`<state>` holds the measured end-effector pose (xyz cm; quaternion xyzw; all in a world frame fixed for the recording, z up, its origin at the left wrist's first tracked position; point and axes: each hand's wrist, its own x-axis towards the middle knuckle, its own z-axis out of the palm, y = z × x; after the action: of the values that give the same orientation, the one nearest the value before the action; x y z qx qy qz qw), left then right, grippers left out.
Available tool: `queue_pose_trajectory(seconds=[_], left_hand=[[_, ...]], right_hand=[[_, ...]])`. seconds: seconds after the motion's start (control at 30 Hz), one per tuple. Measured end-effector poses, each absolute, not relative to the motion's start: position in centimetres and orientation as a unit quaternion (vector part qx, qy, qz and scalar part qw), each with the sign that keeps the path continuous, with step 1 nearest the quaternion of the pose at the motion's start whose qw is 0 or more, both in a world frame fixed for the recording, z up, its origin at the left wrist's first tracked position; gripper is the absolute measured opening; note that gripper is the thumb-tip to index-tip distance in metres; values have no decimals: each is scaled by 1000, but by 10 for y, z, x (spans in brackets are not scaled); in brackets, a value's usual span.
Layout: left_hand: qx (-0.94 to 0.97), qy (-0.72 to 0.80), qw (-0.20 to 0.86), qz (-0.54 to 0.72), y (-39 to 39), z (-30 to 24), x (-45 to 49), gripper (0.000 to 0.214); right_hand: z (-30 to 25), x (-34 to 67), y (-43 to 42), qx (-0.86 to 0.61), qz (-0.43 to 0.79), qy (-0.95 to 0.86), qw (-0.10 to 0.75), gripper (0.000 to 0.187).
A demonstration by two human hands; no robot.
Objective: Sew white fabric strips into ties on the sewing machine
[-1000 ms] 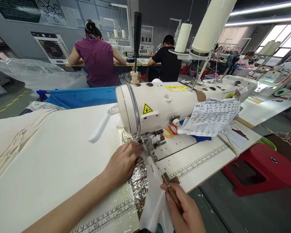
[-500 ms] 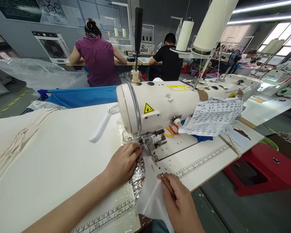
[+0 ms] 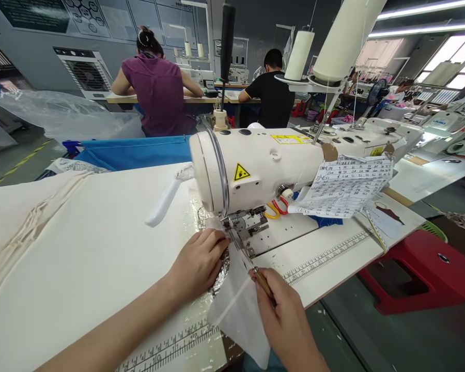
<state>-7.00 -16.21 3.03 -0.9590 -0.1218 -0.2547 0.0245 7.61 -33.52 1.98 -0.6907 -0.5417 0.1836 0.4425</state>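
Observation:
A white sewing machine (image 3: 263,165) stands in front of me, its needle area low at the left end of the head. A thin white fabric piece (image 3: 238,312) runs from there toward me and hangs over the table's front edge. My left hand (image 3: 199,261) is closed, fingertips pressed together on the fabric just beside the presser foot. Gripped in my right hand (image 3: 284,315) is an awl (image 3: 262,281) with a wooden handle; its thin metal tip points along the fabric's right edge toward the needle area. A shiny silver patch (image 3: 221,271) shows under the fabric.
Scissors (image 3: 277,207) with red and yellow handles lie behind the needle area. A handwritten sheet (image 3: 344,186) leans on the machine. Folded cream cloth (image 3: 27,227) lies at left, a white-handled tool (image 3: 163,204) nearer. A red stool (image 3: 422,268) stands right. Two people sit working ahead.
The fabric's lower part has swung left and spread out, covering more of the silver patch. My right hand and the awl have shifted slightly up and left. My left hand stays by the presser foot.

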Motion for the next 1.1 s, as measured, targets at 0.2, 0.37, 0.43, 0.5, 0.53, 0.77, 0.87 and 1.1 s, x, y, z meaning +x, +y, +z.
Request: queue_pose_trajectory(seconds=[0.2, 0.37, 0.43, 0.5, 0.53, 0.77, 0.87, 1.1], left_hand=[[-957, -138, 56, -249, -159, 32, -66, 29], [-957, -154, 46, -240, -159, 30, -64, 29], [-957, -158, 34, -242, -159, 29, -65, 31], [-956, -159, 14, -245, -158, 29, -66, 32], [-956, -158, 1, -247, -156, 29, -66, 32], [-952, -205, -25, -225, -147, 27, -52, 22], [-947, -226, -27, -228, -147, 27, -47, 27], [-909, -256, -140, -297, -133, 23, -56, 23]], right_hand=[[29, 77, -326, -691, 170, -565, 417, 28], [28, 77, -323, -673, 151, -593, 416, 29], [29, 76, -323, -663, 148, -602, 419, 28], [34, 72, -322, -645, 151, -610, 435, 27], [38, 69, -321, -631, 150, -613, 451, 26], [65, 35, -310, -490, 89, -684, 534, 28], [57, 26, -314, -493, 54, -696, 520, 27], [25, 64, -325, -659, 27, -623, 421, 28]])
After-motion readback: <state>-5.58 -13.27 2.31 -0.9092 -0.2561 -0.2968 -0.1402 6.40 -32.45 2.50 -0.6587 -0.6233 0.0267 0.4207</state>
